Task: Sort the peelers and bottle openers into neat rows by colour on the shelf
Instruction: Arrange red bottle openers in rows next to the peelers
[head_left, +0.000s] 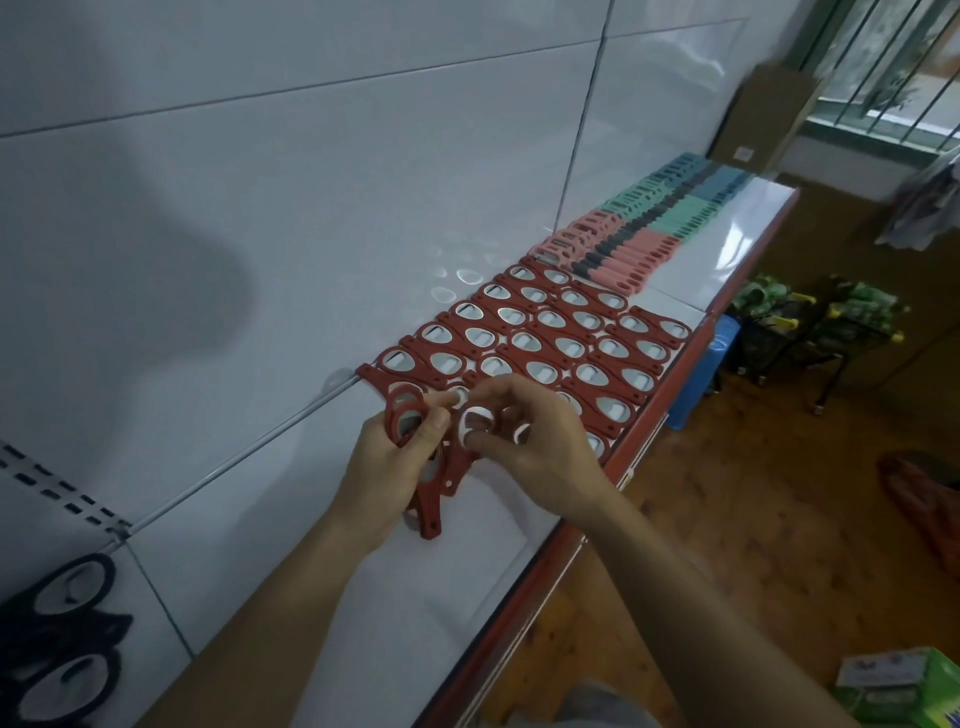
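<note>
bottle openers (545, 332) in red lie as one tight block on the shelf (483, 561). heads and tails alternate so they nest, and the rows are packed edge to edge, probably so the colour reads as one neat band.

just beyond the red block's far end come the pink peelers (618, 252), touching or nearly. the mint peelers (670, 208) are further past the block and the blue peelers (714, 179) furthest. colour order is already set there, so that part looks done. black openers (62, 629) sit well apart from the block on its near side, by the wall (260, 156), loose and not yet in rows.

both hands work at the near end of the red block, over its last row. the left hand (387, 467) has its fingers curled round a held stack (426, 514) of red openers, tails fanned down toward the person. it is kept as a supply so pieces can be fed off one at a time. the right hand (530, 447) is closed in a pinch on a single opener (475, 421), thumb and fingertips on its ring end, right beside the stack's top. judged step: peeling one off to extend the block's near row. a fair gap of bare shelf is left on the block's near side.
</note>
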